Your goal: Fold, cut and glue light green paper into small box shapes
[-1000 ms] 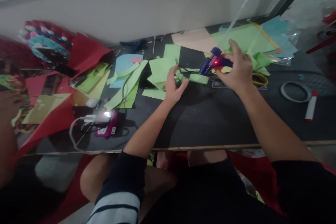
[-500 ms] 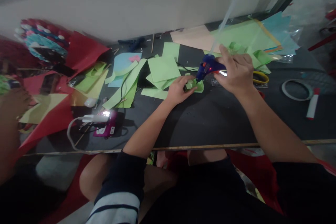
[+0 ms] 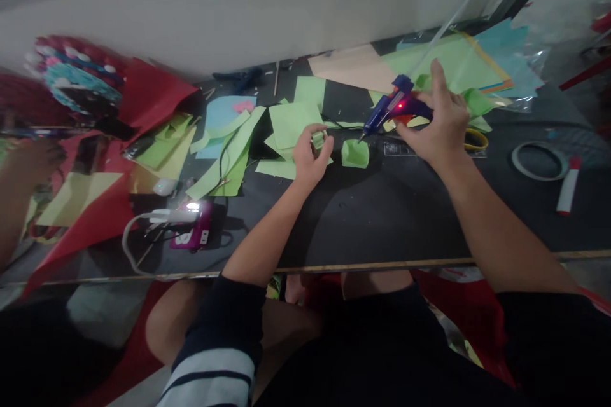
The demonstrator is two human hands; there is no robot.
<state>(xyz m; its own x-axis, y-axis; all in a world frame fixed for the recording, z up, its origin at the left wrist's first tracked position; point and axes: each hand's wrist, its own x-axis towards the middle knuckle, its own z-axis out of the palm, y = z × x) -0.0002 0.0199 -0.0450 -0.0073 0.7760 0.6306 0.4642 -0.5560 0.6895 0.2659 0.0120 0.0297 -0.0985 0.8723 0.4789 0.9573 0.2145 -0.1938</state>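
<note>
At nine o'clock from the green box (image 3: 355,156), the half-curled left hand (image 3: 310,160) pinches folded paper (image 3: 317,138); at two, the right hand (image 3: 436,129) loosely grips a glue gun (image 3: 384,108).

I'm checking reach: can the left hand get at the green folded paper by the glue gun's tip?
Probably yes: dark tabletop separates the left hand from the green folded paper. That hand holds a small green piece, though, and the glue gun, tip at the paper's far edge, may crowd it.

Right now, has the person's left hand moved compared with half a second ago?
Yes: the left hand has shifted to the left, farther from the grey ring on the table.
</note>
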